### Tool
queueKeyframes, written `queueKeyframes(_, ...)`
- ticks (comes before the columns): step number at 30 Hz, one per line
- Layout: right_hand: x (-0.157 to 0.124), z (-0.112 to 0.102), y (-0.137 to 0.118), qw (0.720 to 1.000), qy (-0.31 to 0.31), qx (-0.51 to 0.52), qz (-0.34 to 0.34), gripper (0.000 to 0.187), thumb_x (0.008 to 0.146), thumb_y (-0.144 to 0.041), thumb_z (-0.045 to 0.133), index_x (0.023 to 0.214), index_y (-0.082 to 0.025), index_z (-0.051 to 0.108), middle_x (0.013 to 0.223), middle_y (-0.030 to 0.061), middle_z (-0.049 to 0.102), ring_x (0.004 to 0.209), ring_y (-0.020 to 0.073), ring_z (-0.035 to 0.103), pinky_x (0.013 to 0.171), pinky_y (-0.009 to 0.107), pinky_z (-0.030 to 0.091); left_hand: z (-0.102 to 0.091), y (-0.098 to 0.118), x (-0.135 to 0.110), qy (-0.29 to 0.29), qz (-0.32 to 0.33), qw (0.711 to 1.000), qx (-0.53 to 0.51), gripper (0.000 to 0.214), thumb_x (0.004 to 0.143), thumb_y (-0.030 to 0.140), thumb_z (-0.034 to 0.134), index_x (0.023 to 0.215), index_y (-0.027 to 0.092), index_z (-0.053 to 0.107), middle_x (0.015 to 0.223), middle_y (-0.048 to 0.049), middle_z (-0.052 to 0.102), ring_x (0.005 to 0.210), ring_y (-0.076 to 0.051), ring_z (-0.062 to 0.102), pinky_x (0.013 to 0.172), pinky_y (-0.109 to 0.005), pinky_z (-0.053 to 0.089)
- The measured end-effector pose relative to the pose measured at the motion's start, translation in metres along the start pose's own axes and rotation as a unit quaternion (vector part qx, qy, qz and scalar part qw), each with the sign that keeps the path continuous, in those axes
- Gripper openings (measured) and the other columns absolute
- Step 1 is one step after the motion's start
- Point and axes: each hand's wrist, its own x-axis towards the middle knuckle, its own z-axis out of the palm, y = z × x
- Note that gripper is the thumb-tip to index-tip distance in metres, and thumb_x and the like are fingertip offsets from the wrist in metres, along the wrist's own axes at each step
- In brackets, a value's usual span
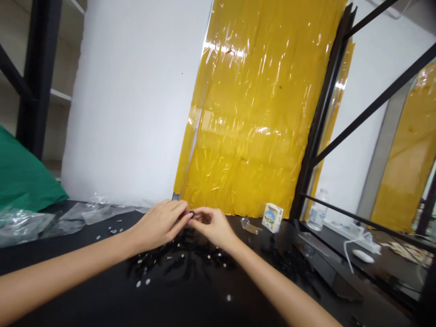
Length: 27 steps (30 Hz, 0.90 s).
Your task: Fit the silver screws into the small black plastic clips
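Observation:
My left hand [163,222] and my right hand [215,228] meet over the black table [190,304], fingertips almost touching. Between them is a small dark piece [191,214], pinched by the fingers of both hands; its exact kind is too small to make out. Below and around the hands lie several small pale bits, among them white round pieces [147,281] and some that look like small screws [169,258]. More small pieces [113,230] are scattered to the left, beyond my left forearm.
Crumpled clear plastic bags [25,225] and a green sheet [25,170] lie at the left. A small printed box [272,218] stands at the back right beside clear plastic [250,225]. Black rack bars [361,222] separate off a bottle [317,213] and a power strip [352,236].

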Motion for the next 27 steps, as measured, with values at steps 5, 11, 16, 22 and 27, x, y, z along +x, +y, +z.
queueKeyframes(5,-0.006,0.005,0.013,0.999,-0.028,0.032,0.034,0.03,0.071,-0.036,0.07,0.093,-0.017,0.07,0.083,0.0057,0.072,0.074,0.0168,0.065,0.073,0.03,0.05,0.023,-0.002,-0.024,0.002,-0.115,0.987,-0.116,0.02,0.093,0.033,0.035,0.088,0.02,0.049,0.077,-0.0005,0.057,0.07,-0.015,0.054,0.064,-0.026,0.042)
queueKeyframes(11,-0.013,0.009,0.032,0.989,-0.072,0.079,0.102,0.028,0.074,-0.036,0.067,0.092,-0.016,0.071,0.079,0.0063,0.071,0.072,0.0164,0.065,0.074,0.031,0.05,0.048,0.001,-0.043,0.004,-0.185,0.96,-0.21,0.015,0.092,0.034,0.038,0.09,0.022,0.046,0.077,0.0002,0.055,0.071,-0.014,0.054,0.066,-0.024,0.045)
queueKeyframes(16,-0.008,0.011,0.029,0.985,-0.078,0.101,0.118,0.025,0.077,-0.037,0.064,0.088,-0.015,0.071,0.075,0.0049,0.07,0.069,0.014,0.063,0.071,0.027,0.049,0.046,-0.001,-0.043,0.04,-0.157,0.959,-0.23,0.009,0.092,0.024,0.038,0.088,0.021,0.046,0.08,-0.0011,0.055,0.073,-0.014,0.053,0.067,-0.023,0.045)
queueKeyframes(22,-0.011,0.017,0.01,0.979,-0.055,0.128,0.149,0.027,0.076,-0.043,0.064,0.082,-0.017,0.07,0.07,0.004,0.069,0.066,0.0143,0.063,0.067,0.026,0.05,0.039,0.003,-0.048,0.093,-0.088,0.96,-0.251,0.011,0.089,0.018,0.036,0.088,0.022,0.046,0.082,-0.0035,0.055,0.078,-0.016,0.052,0.073,-0.027,0.046)
queueKeyframes(27,-0.029,0.027,0.006,0.974,-0.048,0.127,0.18,0.027,0.078,-0.045,0.061,0.087,-0.02,0.07,0.073,0.004,0.069,0.07,0.0166,0.065,0.07,0.028,0.052,0.035,0.002,-0.051,0.099,-0.033,0.958,-0.269,0.006,0.085,0.018,0.039,0.086,0.021,0.044,0.078,-0.0045,0.054,0.073,-0.018,0.051,0.07,-0.033,0.044)
